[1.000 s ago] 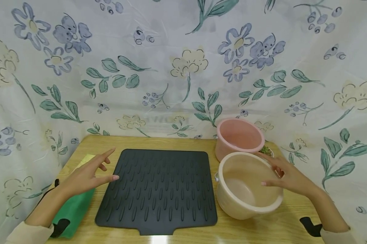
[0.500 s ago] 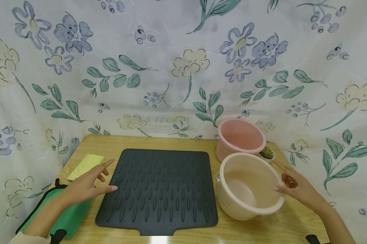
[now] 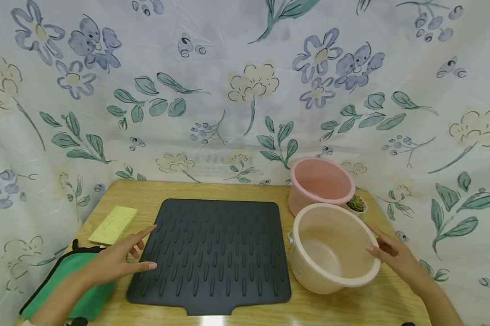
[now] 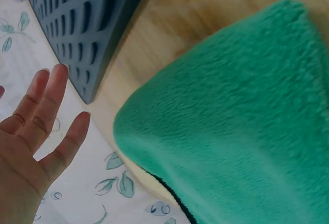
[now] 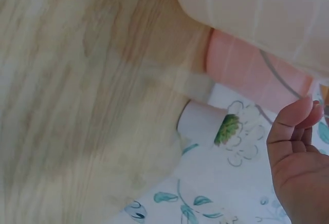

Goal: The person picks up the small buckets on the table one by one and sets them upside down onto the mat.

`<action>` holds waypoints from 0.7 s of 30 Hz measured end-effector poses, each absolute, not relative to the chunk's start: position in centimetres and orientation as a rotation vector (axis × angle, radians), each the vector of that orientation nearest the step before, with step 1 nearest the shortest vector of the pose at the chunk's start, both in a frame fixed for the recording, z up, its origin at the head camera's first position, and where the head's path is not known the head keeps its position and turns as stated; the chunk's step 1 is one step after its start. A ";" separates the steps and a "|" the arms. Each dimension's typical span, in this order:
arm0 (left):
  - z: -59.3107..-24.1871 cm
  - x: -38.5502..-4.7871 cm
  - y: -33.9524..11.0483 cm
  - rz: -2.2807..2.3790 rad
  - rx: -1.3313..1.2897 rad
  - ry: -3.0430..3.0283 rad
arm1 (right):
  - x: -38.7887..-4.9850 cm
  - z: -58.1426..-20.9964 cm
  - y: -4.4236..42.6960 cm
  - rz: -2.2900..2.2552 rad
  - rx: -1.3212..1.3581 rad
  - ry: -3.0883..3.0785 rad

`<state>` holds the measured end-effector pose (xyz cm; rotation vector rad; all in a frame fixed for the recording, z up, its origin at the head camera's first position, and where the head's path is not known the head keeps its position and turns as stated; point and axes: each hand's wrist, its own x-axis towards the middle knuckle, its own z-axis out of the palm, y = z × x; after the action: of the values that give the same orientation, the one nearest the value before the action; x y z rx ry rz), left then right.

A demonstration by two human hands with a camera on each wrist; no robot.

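The left hand (image 3: 110, 265) has its fingers apart, holding nothing, by the dark mat (image 3: 212, 253). The right hand (image 3: 403, 262) is at the cream bucket (image 3: 306, 274) just left of it, grip unclear; this looks like taking hold, calling for fingers firmly round its edge, clear of the pink bucket (image 3: 299, 202) beyond.

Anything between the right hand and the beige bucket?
Nothing visible: the right hand is at the right side of the beige bucket, contact unclear. The pink bucket and potted plant stand beyond, not between.
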<state>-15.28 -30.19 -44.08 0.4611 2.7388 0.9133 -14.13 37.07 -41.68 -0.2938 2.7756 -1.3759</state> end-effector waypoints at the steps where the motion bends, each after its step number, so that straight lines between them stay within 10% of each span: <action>1: -44.2 -15.2 -30.2 0.920 0.459 2.724 | -14.1 -41.8 37.1 -1.403 -0.276 2.750; 21: -46.7 -14.0 -29.9 0.830 0.408 2.702 | -13.5 -42.8 36.4 -2.081 -0.136 2.121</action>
<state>-13.96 -29.88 -46.71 0.4081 2.7024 0.8297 -13.53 36.39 -42.79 -0.1355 2.1206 -2.0808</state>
